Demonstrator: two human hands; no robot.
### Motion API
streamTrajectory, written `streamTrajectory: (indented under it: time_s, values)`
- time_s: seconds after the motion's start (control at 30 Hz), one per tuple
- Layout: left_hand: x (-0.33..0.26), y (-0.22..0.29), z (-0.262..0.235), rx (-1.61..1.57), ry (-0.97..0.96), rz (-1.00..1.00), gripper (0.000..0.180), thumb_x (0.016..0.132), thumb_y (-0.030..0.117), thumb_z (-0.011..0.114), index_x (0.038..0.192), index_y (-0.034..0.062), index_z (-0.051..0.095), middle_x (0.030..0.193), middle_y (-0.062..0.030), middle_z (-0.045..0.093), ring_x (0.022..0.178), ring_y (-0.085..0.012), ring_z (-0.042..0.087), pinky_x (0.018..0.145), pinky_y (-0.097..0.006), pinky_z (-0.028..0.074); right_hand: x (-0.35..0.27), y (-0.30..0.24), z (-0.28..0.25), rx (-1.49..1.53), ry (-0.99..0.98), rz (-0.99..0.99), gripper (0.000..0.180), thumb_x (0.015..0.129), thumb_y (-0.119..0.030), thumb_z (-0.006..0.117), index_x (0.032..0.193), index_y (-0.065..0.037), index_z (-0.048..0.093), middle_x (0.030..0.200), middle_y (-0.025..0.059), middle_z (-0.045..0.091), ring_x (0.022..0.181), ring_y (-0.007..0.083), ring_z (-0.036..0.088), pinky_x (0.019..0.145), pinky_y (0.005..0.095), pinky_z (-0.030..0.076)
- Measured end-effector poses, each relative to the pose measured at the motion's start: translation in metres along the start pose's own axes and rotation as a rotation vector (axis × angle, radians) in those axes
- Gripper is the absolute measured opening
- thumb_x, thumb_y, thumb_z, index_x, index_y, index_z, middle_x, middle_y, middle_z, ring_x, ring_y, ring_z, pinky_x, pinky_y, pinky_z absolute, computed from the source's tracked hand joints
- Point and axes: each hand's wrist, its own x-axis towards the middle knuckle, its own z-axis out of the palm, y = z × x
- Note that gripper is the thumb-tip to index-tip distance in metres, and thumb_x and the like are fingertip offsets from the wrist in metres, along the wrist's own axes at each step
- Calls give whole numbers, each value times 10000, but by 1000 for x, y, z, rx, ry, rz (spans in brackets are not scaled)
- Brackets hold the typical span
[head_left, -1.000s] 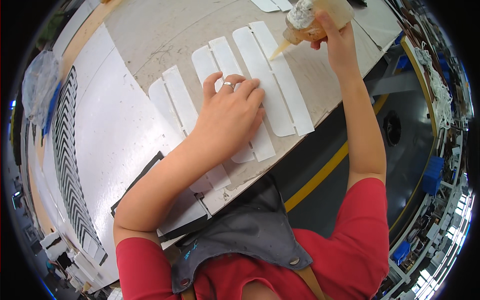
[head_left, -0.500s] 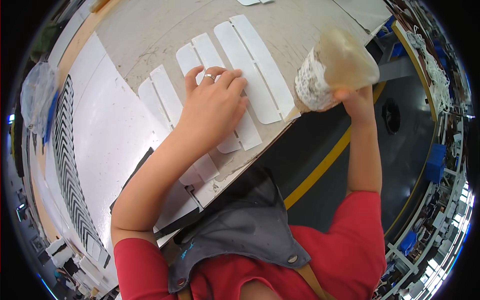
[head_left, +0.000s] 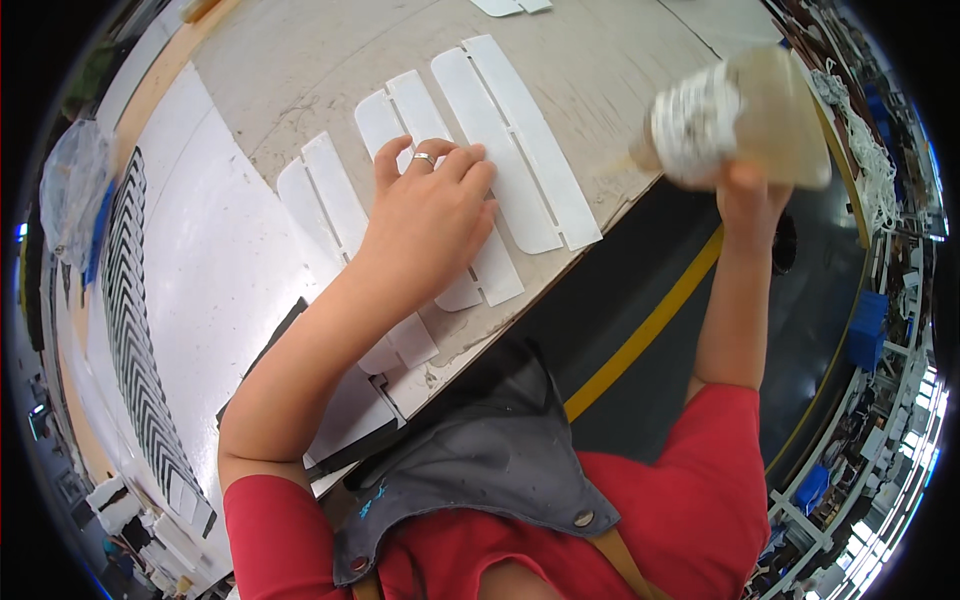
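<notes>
My left hand (head_left: 432,212), a ring on one finger, rests with bent, parted fingertips on the middle pair of white strips (head_left: 415,98). Its palm hides part of them. In my right hand (head_left: 752,200) is a squeeze bottle (head_left: 745,118), blurred by motion and tilted on its side. The bottle is translucent with yellowish contents, and a white wrap goes round its nozzle end. Its nozzle points left over the table edge. To the right of my left hand lies another pair of white strips (head_left: 512,145), rounded at the corners. A further pair (head_left: 325,190) lies left, partly under my forearm.
The worn grey table (head_left: 600,60) ends in a diagonal edge, with dark floor and a yellow line (head_left: 645,335) beyond. A row of overlapping black-edged white pieces (head_left: 150,340) lies far left, near a clear plastic bag (head_left: 78,190). More white pieces (head_left: 510,6) lie at the far edge.
My right hand has carried the squeeze bottle right and slightly up, so its nozzle has left the corner of the right-hand strips. The left hand stays nearly still.
</notes>
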Motion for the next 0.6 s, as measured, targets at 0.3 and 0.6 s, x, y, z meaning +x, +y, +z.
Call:
streamTrajectory:
  time_s: [0.3,0.6]
  values:
    - [-1,-2,-2,-49,-10,-11,257,803,144,583,1041,49,570,1161,-71,567,1105,-239,499,1022,-471,212,86,92,70,9,-47,100,317,794,-66,671,1060,-19,504,896,31,577,778,84,561,640,220,477]
    - [-2,-1,-3,-49,-27,-9,265,798,141,581,1048,51,568,1179,-69,553,1108,-241,499,1014,-483,220,96,125,75,-142,63,-168,410,786,-70,676,1123,-19,449,946,49,573,808,109,567,669,236,486]
